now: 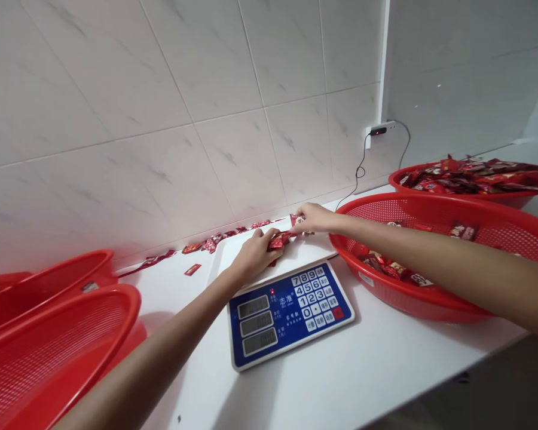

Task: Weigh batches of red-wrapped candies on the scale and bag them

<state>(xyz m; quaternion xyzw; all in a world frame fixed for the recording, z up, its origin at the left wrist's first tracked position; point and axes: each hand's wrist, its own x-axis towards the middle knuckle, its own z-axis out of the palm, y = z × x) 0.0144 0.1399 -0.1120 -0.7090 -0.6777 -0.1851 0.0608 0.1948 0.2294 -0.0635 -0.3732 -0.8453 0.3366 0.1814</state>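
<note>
On the table stands a digital scale [291,313] with a blue keypad panel and a white weighing pan [226,257]. My left hand [256,254] is over the middle of the pan, its fingers closed round small red packets [278,240]. Close by on the right, my right hand [312,218] pinches a red and white packet [297,221] above the pan's far right part. The two hands nearly meet, and some packets lie partly hidden between them. The scale's display digits are too dim to read fully.
Right of the scale sits a red basket [430,200] holding packets; behind it, another basket [394,179] is heaped full. Red baskets [125,298] stand at left. Loose packets [210,245] lie along the tiled wall. A cable [357,173] hangs from a wall socket.
</note>
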